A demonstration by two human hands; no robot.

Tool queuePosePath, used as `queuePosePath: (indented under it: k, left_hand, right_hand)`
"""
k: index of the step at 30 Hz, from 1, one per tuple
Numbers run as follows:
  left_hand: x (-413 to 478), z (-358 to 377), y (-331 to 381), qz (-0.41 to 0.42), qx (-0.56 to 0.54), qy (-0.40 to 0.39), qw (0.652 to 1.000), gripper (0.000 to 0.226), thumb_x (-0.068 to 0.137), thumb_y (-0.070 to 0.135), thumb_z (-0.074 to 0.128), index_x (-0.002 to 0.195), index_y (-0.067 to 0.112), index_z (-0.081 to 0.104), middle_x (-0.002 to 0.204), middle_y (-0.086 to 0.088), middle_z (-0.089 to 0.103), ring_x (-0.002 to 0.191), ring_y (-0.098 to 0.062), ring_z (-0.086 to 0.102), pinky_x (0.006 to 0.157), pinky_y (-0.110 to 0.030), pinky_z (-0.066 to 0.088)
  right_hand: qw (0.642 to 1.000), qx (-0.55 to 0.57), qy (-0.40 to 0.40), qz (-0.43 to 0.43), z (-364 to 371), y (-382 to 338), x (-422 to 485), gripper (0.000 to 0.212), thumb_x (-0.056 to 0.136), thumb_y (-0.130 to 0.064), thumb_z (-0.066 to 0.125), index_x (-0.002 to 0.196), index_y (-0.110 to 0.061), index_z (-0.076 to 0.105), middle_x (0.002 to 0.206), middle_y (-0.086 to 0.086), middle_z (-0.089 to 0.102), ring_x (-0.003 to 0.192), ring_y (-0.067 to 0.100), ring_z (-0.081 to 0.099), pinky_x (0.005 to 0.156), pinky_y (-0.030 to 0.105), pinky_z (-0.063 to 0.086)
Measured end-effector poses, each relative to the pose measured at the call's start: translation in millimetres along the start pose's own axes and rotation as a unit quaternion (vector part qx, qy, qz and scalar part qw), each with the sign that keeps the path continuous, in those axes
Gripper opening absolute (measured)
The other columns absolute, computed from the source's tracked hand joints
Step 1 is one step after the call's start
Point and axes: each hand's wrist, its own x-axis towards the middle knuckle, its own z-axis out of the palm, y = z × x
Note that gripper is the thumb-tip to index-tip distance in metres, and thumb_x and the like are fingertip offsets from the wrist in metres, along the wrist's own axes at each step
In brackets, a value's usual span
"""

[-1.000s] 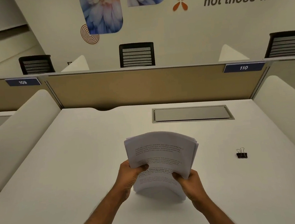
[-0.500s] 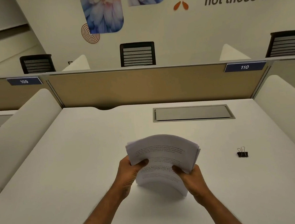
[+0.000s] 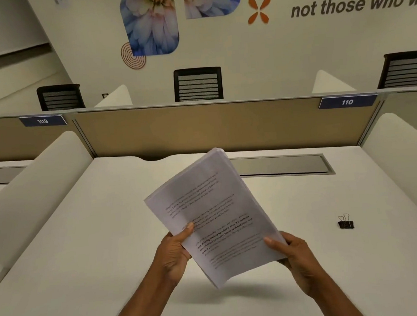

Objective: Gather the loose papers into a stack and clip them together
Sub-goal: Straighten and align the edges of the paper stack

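Note:
A thick stack of printed white papers point(image 3: 206, 208) is held up above the white desk point(image 3: 84, 242), turned so one corner points down. My left hand point(image 3: 173, 252) grips its left edge with the thumb on the top page. My right hand point(image 3: 293, 253) holds the lower right edge, thumb on top. The sheets look roughly aligned. A black binder clip point(image 3: 346, 223) lies on the desk to the right, well apart from both hands.
A grey metal cable hatch point(image 3: 290, 166) is set into the desk behind the papers. A tan partition point(image 3: 175, 128) closes the back, and white curved dividers point(image 3: 31, 196) bound both sides. Black chairs point(image 3: 198, 84) stand beyond the partition.
The stack has been lifted off the desk and rotated clockwise, from a bent upright bundle standing on its edge to a flatter, tilted one. Both hands kept their grip.

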Motion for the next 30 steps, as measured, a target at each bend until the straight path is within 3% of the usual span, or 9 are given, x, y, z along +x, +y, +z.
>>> queuePosePath:
  k: [3, 5, 10, 13, 16, 19, 22, 27, 30]
  left_hand:
    - [-3.8, 3.7, -5.8, -0.033, -0.086, -0.021, 0.996, 0.038, 0.096, -0.002, 0.062, 0.131, 0.012, 0.066, 0.125, -0.023, 0.076, 0.118, -0.043, 0.070, 0.103, -0.066, 0.051]
    - [-7.1, 8.4, -9.8, -0.049, -0.126, -0.041, 0.990, 0.039, 0.096, -0.003, 0.060, 0.132, 0.013, 0.064, 0.127, -0.024, 0.074, 0.116, -0.045, 0.072, 0.098, -0.070, 0.053]
    - [-11.1, 11.9, -15.4, -0.074, -0.130, -0.045, 0.988, 0.045, 0.093, -0.003, 0.062, 0.136, 0.012, 0.062, 0.134, -0.027, 0.070, 0.126, -0.047, 0.064, 0.112, -0.072, 0.041]
    - [-9.5, 4.5, -8.4, -0.046, -0.096, -0.004, 0.994, 0.051, 0.086, -0.006, 0.068, 0.134, 0.010, 0.063, 0.130, -0.027, 0.072, 0.114, -0.041, 0.071, 0.089, -0.059, 0.063]
    - [1.9, -14.8, 9.6, 0.015, -0.031, 0.062, 0.997, 0.037, 0.090, -0.010, 0.067, 0.123, 0.006, 0.070, 0.118, -0.020, 0.078, 0.091, -0.030, 0.079, 0.067, -0.039, 0.069]
    - [9.5, -27.6, 31.1, 0.075, 0.125, 0.067, 0.987, 0.028, 0.090, -0.006, 0.071, 0.116, 0.006, 0.074, 0.114, -0.017, 0.081, 0.097, -0.032, 0.077, 0.075, -0.034, 0.065]
    - [14.8, -26.4, 38.2, 0.105, 0.249, 0.057, 0.961, 0.028, 0.087, -0.005, 0.075, 0.102, 0.018, 0.079, 0.097, 0.001, 0.085, 0.100, -0.031, 0.075, 0.078, -0.033, 0.059]
    - [23.5, -19.5, 27.7, 0.129, 0.267, 0.076, 0.952, 0.033, 0.089, -0.006, 0.073, 0.097, 0.026, 0.078, 0.087, 0.010, 0.084, 0.092, -0.023, 0.074, 0.071, -0.030, 0.056]
    - [25.8, -23.1, 20.9, 0.123, 0.269, 0.084, 0.951, 0.037, 0.088, -0.007, 0.073, 0.099, 0.028, 0.078, 0.089, 0.010, 0.084, 0.091, -0.019, 0.074, 0.068, -0.025, 0.056]
  right_hand:
    - [0.985, 0.170, -0.002, -0.002, 8.0, -3.3, 3.9, 0.034, 0.079, -0.013, 0.078, 0.114, -0.017, 0.079, 0.113, 0.013, 0.078, 0.100, 0.027, 0.074, 0.088, 0.045, 0.064]
    - [0.976, 0.217, -0.002, -0.002, 17.3, -4.5, 4.9, 0.036, 0.079, -0.006, 0.076, 0.112, -0.020, 0.079, 0.112, 0.013, 0.079, 0.098, 0.027, 0.076, 0.087, 0.051, 0.064]
    - [0.993, 0.121, 0.016, 0.001, 34.8, -8.0, 3.7, 0.048, 0.073, -0.009, 0.081, 0.118, -0.020, 0.070, 0.108, 0.011, 0.081, 0.094, 0.028, 0.078, 0.075, 0.045, 0.065]
    - [0.997, 0.059, 0.031, -0.040, 30.4, -13.6, 7.6, 0.034, 0.075, -0.013, 0.082, 0.108, -0.021, 0.077, 0.107, 0.011, 0.081, 0.095, 0.029, 0.078, 0.076, 0.042, 0.066]
    - [0.997, 0.015, 0.042, -0.066, 21.0, -22.3, 11.1, 0.022, 0.084, -0.009, 0.079, 0.099, -0.026, 0.082, 0.103, 0.008, 0.082, 0.094, 0.028, 0.078, 0.069, 0.033, 0.065]
    - [0.995, -0.012, 0.044, -0.091, 15.7, -30.5, 14.0, 0.028, 0.089, -0.010, 0.076, 0.101, -0.035, 0.080, 0.102, 0.000, 0.082, 0.093, 0.019, 0.078, 0.066, 0.026, 0.063]
    - [0.992, -0.032, 0.038, -0.119, 20.8, -31.9, 15.6, 0.041, 0.092, -0.007, 0.073, 0.103, -0.047, 0.077, 0.101, -0.011, 0.080, 0.091, 0.007, 0.077, 0.067, 0.021, 0.062]
    - [0.990, -0.036, 0.061, -0.122, 25.7, -17.5, 18.8, 0.040, 0.094, -0.007, 0.071, 0.102, -0.046, 0.077, 0.099, -0.008, 0.081, 0.088, 0.006, 0.076, 0.065, 0.021, 0.061]
    - [0.991, -0.042, 0.072, -0.102, 21.5, -9.4, 22.0, 0.029, 0.093, -0.009, 0.073, 0.110, -0.032, 0.077, 0.101, -0.003, 0.082, 0.095, 0.017, 0.076, 0.073, 0.027, 0.059]
